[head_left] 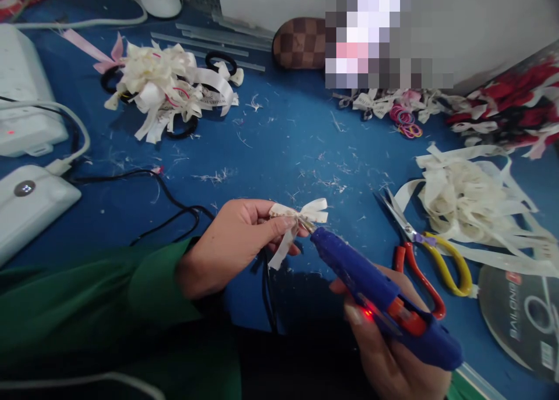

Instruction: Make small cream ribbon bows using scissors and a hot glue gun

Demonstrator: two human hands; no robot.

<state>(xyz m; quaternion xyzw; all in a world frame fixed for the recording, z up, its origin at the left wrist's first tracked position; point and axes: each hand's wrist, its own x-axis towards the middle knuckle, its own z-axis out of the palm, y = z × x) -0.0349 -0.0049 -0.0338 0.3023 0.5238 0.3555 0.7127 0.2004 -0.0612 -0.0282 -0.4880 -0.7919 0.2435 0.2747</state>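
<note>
Between the thumb and fingers of my left hand [238, 234] is a small cream ribbon bow [315, 211], its loop pointing right and a tail hanging down. My right hand [388, 342] is wrapped round a blue glue gun [358, 266] with an orange-red part and a lit red light. The gun's metal nozzle meets the middle of the bow, near my left thumb. A clear glue stick [476, 379] sticks out of the gun's back end. Some fingers of each hand are hidden behind what they hold.
Scissors [410, 234] with red and yellow handles lie right, beside piled cream ribbon [463, 196] and a round grey disc [515, 318]. Finished-looking bows [161, 85] with black hair ties sit back left. White devices [35, 202] and black cords [170, 196] occupy the left. Thread scraps litter the blue table [279, 144].
</note>
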